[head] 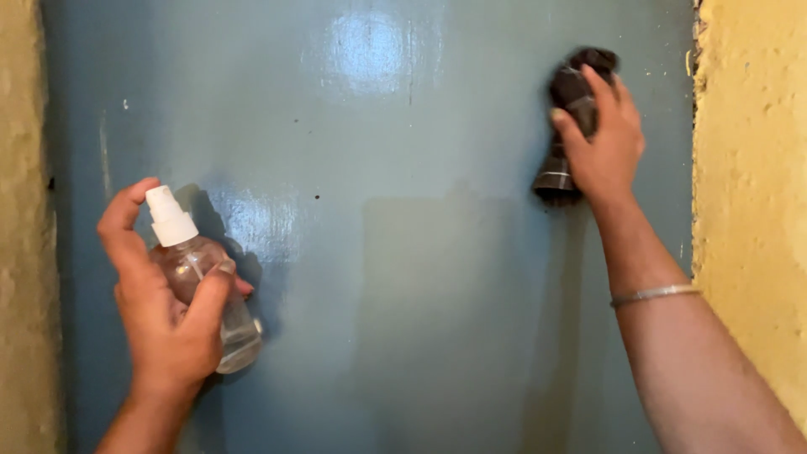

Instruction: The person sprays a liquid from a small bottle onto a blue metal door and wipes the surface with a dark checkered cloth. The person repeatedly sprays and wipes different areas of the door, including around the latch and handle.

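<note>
the left hand [164, 315] is wrapped around a clear spray bottle [202, 290], low and close to the left edge of a blue-grey painted door [403, 294]. the bottle is tilted, its base pointing down to the right and its white pump nozzle [168, 216] pointing up to the left. the thumb crosses the front of the bottle body; the index finger is curled above and behind the nozzle, and it cannot be told whether it touches the nozzle. the bottle casts a shadow on the door surface just beside it.

the right hand [601, 143] is closed on a dark bunched cloth [572, 126] and presses it flat against the door near the upper right corner. part of the cloth shows above the fingertips; another part, with thin pale stripes, hangs below the heel of the hand. a thin metal bangle [656, 294] sits on the right forearm, well below the wrist.

the door surface shows two glossy reflections: one at the upper centre, one just right of the bottle. a duller rectangular patch lies at mid-height between the two hands. rough yellow plaster wall [756, 210] borders the door on the right edge; a similar wall strip [21, 252] borders the left edge.
</note>
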